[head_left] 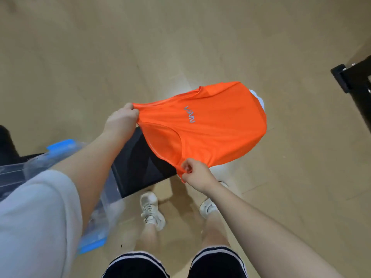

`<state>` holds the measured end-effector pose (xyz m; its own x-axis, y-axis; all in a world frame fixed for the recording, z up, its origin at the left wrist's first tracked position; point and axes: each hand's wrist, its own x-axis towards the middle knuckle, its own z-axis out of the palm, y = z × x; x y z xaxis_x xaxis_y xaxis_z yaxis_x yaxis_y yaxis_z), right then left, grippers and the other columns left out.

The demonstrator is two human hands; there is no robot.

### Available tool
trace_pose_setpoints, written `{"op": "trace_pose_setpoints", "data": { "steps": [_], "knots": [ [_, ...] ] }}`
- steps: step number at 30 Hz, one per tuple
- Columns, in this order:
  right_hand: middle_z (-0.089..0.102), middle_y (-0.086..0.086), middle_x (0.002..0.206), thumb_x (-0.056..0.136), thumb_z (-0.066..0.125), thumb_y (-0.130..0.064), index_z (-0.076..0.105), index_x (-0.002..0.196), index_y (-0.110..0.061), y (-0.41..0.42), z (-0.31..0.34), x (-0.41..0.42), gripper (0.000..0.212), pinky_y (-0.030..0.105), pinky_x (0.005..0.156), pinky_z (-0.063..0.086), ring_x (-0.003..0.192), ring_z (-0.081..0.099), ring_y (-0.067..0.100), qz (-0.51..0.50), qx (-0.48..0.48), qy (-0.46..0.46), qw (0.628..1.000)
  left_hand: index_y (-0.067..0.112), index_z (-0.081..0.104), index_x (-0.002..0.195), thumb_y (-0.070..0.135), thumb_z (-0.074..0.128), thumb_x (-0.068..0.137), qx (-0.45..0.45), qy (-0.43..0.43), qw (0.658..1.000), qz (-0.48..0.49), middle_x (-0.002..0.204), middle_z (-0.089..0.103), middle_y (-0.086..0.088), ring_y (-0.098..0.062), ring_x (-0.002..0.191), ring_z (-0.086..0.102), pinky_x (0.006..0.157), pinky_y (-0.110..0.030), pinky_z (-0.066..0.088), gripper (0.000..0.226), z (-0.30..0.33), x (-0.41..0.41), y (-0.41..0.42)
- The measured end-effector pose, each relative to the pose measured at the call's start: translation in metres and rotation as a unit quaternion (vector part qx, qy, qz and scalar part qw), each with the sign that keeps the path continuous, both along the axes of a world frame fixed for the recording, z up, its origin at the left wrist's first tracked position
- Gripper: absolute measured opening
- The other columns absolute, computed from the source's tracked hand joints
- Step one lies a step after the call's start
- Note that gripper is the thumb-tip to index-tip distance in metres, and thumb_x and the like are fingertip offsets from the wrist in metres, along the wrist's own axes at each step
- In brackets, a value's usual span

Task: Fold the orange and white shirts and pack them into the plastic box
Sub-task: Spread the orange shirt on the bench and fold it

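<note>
The orange shirt (212,129) with a small grey logo hangs spread in the air between my hands, above the floor and the end of a black table. My left hand (121,120) is shut on its far shoulder. My right hand (195,175) pinches its near shoulder. A bit of white cloth (259,99), probably the white shirt, peeks out behind the orange shirt's far edge. The clear plastic box (40,167) with blue latches stands at the left, partly hidden by my left arm and sleeve.
The black table (138,163) lies under the shirt, beside the box. Light wooden floor (200,37) surrounds everything. My legs and white shoes (151,209) stand below the table's edge. A black frame (355,81) juts in at the right edge.
</note>
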<state>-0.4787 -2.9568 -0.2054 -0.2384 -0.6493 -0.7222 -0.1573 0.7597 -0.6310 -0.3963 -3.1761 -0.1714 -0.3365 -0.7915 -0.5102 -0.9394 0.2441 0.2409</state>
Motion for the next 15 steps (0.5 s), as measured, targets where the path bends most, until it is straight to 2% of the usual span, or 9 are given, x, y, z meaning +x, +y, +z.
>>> {"op": "trace_pose_setpoints", "data": {
  "steps": [2, 4, 6, 8, 9, 11, 12, 13, 15],
  "knots": [
    [0.054, 0.002, 0.081, 0.077, 0.055, -0.004, 0.047, 0.075, -0.022, -0.023, -0.009, 0.042, 0.02, 0.025, 0.066, 0.034, 0.076, 0.049, 0.019, 0.017, 0.009, -0.008, 1.0, -0.005, 0.046, 0.091, -0.003, 0.035, 0.086, -0.031, 0.005, 0.999, -0.039, 0.098, 0.048, -0.026, -0.04, 0.087, 0.052, 0.067, -0.041, 0.038, 0.012, -0.007, 0.04, -0.015],
    [0.055, 0.002, 0.076, 0.075, 0.054, -0.002, 0.043, 0.065, -0.027, -0.039, -0.02, 0.085, 0.029, 0.032, 0.071, 0.041, 0.076, 0.052, 0.02, 0.024, 0.021, -0.019, 0.999, 0.002, 0.042, 0.085, 0.0, 0.03, 0.086, -0.019, -0.018, 0.999, -0.035, 0.092, 0.047, -0.026, -0.037, 0.081, 0.048, 0.065, -0.039, 0.034, 0.012, -0.015, 0.074, -0.03],
    [0.052, -0.003, 0.068, 0.073, 0.054, 0.002, 0.044, 0.064, -0.026, -0.049, -0.028, 0.122, 0.031, 0.034, 0.076, 0.044, 0.076, 0.051, 0.019, 0.046, 0.029, -0.043, 0.998, 0.002, 0.047, 0.089, 0.001, 0.032, 0.085, -0.026, -0.05, 0.997, -0.057, 0.092, 0.049, -0.025, -0.039, 0.086, 0.052, 0.07, -0.041, 0.039, 0.015, -0.025, 0.101, -0.043],
    [0.056, -0.001, 0.075, 0.076, 0.056, 0.003, 0.054, 0.077, -0.019, -0.056, -0.033, 0.15, 0.022, 0.03, 0.078, 0.04, 0.082, 0.05, 0.018, 0.086, 0.037, -0.078, 0.993, -0.006, 0.056, 0.102, -0.001, 0.04, 0.085, -0.03, -0.099, 0.987, -0.119, 0.106, 0.052, -0.024, -0.043, 0.099, 0.057, 0.082, -0.047, 0.046, 0.024, -0.037, 0.121, -0.052],
    [0.062, 0.005, 0.088, 0.079, 0.057, 0.0, 0.06, 0.09, -0.014, -0.057, -0.035, 0.159, 0.018, 0.028, 0.082, 0.04, 0.089, 0.052, 0.018, 0.112, 0.045, -0.085, 0.989, -0.005, 0.059, 0.106, 0.004, 0.044, 0.085, -0.042, -0.129, 0.976, -0.168, 0.111, 0.053, -0.023, -0.042, 0.103, 0.056, 0.087, -0.046, 0.046, 0.027, -0.04, 0.13, -0.054],
    [0.061, 0.013, 0.12, 0.085, 0.058, -0.01, 0.059, 0.115, -0.007, -0.06, -0.036, 0.166, 0.031, 0.026, 0.093, 0.038, 0.107, 0.055, 0.022, 0.147, 0.061, -0.054, 0.986, 0.001, 0.062, 0.109, 0.02, 0.049, 0.085, -0.069, -0.161, 0.955, -0.238, 0.115, 0.056, -0.02, -0.038, 0.111, 0.052, 0.093, -0.041, 0.041, 0.033, -0.045, 0.14, -0.056],
    [0.059, 0.013, 0.125, 0.087, 0.056, -0.013, 0.057, 0.12, -0.006, -0.061, -0.036, 0.165, 0.033, 0.027, 0.095, 0.038, 0.113, 0.054, 0.024, 0.14, 0.066, -0.034, 0.987, 0.004, 0.062, 0.11, 0.025, 0.048, 0.086, -0.082, -0.169, 0.947, -0.261, 0.116, 0.057, -0.018, -0.036, 0.115, 0.048, 0.095, -0.039, 0.038, 0.036, -0.044, 0.14, -0.056],
    [0.06, 0.014, 0.121, 0.088, 0.054, -0.013, 0.057, 0.119, -0.006, -0.062, -0.035, 0.16, 0.031, 0.027, 0.094, 0.038, 0.111, 0.055, 0.025, 0.119, 0.068, -0.02, 0.99, 0.005, 0.062, 0.111, 0.027, 0.046, 0.086, -0.089, -0.168, 0.944, -0.268, 0.118, 0.057, -0.017, -0.035, 0.117, 0.046, 0.096, -0.039, 0.036, 0.037, -0.045, 0.139, -0.056],
    [0.06, 0.009, 0.099, 0.089, 0.05, -0.011, 0.06, 0.105, -0.011, -0.065, -0.033, 0.143, 0.018, 0.028, 0.085, 0.04, 0.095, 0.055, 0.022, 0.062, 0.071, -0.011, 0.995, 0.005, 0.062, 0.112, 0.025, 0.044, 0.087, -0.064, -0.154, 0.951, -0.262, 0.118, 0.056, -0.018, -0.035, 0.116, 0.047, 0.094, -0.039, 0.038, 0.036, -0.043, 0.133, -0.05]
  ]
}}
